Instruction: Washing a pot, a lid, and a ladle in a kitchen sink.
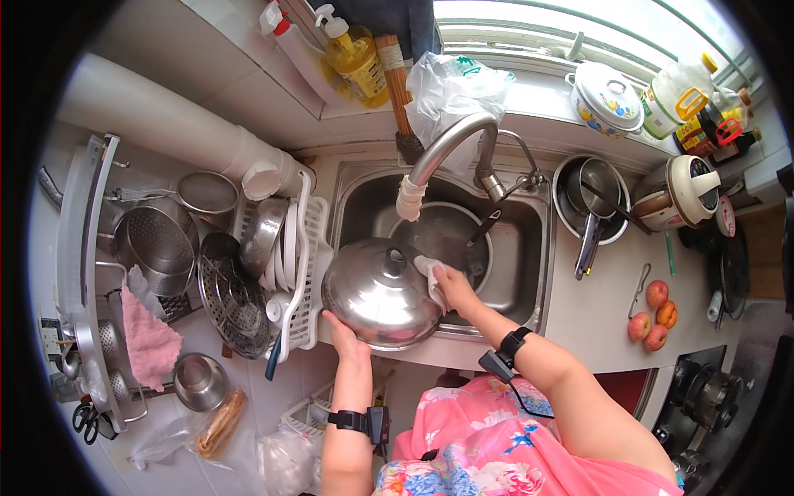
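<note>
A domed metal pot lid [372, 304] with a round knob hangs over the front left of the steel sink [527, 260]. My left hand [345, 338] grips its near left rim, with some fingers hidden beneath. On the lid's right side, my right hand [456, 288] presses a folded white cloth [432, 279] to the rim. A round metal pan [428, 217] sits in the sink behind the lid, partly covered by it. A dark-handled utensil [484, 227] leans in that pan. Above it curves the faucet [450, 146], its spout wrapped in pale material.
Left of the sink stands a white dish rack [304, 266] with bowls and plates, beside a perforated steamer plate [232, 297]. Nested pans [592, 186], several fruits [657, 313] and a cream-coloured appliance [676, 192] occupy the right counter. A gas stove [701, 397] lies at lower right.
</note>
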The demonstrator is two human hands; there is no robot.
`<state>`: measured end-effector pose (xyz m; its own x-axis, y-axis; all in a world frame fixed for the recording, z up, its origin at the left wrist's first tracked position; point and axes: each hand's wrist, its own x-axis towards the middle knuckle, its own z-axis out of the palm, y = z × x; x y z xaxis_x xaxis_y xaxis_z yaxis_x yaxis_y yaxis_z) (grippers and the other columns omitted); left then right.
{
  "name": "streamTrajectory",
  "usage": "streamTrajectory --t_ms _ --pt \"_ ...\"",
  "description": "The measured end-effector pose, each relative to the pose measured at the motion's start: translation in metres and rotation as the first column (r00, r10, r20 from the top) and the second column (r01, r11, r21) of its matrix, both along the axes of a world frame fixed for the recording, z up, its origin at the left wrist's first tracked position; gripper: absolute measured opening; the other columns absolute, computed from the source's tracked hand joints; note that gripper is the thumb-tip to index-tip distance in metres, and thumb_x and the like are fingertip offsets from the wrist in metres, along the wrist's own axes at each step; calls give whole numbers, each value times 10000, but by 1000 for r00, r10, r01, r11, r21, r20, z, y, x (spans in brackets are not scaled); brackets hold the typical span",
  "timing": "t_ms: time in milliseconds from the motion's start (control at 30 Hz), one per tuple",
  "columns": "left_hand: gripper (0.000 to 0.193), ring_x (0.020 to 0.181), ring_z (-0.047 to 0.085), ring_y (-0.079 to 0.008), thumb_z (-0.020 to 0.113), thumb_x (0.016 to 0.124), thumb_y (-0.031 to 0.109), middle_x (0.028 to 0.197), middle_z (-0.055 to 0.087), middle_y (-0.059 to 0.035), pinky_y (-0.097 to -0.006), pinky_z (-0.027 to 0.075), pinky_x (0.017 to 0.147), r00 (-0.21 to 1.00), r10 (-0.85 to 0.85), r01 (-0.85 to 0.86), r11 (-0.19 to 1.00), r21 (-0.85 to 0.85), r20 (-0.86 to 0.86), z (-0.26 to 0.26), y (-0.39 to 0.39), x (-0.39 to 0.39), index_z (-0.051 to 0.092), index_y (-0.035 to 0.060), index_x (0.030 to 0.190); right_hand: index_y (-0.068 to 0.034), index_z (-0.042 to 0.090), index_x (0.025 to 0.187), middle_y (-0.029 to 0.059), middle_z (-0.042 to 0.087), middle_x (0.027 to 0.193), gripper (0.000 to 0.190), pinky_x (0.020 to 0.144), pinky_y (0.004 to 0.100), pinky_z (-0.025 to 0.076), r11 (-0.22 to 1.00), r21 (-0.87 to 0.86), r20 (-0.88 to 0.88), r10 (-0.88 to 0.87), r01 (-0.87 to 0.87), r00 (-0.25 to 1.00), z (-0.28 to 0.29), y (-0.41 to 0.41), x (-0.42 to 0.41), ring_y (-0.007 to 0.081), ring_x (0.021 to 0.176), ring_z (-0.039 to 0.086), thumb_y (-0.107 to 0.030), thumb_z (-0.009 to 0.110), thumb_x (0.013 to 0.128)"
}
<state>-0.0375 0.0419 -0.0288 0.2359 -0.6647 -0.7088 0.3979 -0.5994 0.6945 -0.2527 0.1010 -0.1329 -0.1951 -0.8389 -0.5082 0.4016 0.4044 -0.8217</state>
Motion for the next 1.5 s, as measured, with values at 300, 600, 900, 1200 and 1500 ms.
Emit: streamTrajectory --t_ms 300,600,900,1200,1500 --pt "633 1213 479 -223 354 987 524 1344 490 -97 -363 400 1003 979 -127 147 982 -120 159 19 6 -10 431 5 1341 -50 581 1190 9 619 917 373 709 248 460 948 -244 -18 206 -204 978 100 -49 -11 94 792 559 -336 548 953" --pt "702 1174 518 -227 355 964 577 1290 530 -122 -359 434 961 989 -91 108 982 -154 113 -14 12 0 467 -31 1296 -29 590 1105 62 641 959 300 788 314 465 983 -184 -250 -71 25 966 43 -62 0 160 881 587 -284 545 955" --pt "687 1194 501 -243 331 976 564 1333 494 -124 -372 418 990 992 -92 100 990 -99 80 -13 6 6 438 -16 1327 -4 539 1149 180 644 969 338 827 360 472 959 -239 -344 59 -149 937 61 -57 0 293 900 623 -270 547 941" --pt "663 1190 507 -263 296 983 561 1342 482 -124 -402 446 959 995 -70 73 997 -32 71 -6 10 9 415 26 1356 -57 575 1188 133 542 1245 351 922 321 436 873 -365 -283 225 -322 932 76 -47 -1 251 1120 529 -322 509 968" --pt "666 1297 408 -265 255 991 551 1450 388 -112 -406 345 1066 999 -28 23 991 134 34 -19 11 4 366 43 1407 -127 621 1131 178 328 1479 297 1059 400 354 722 -441 -752 27 -533 659 47 -30 4 381 1304 389 -223 635 850"
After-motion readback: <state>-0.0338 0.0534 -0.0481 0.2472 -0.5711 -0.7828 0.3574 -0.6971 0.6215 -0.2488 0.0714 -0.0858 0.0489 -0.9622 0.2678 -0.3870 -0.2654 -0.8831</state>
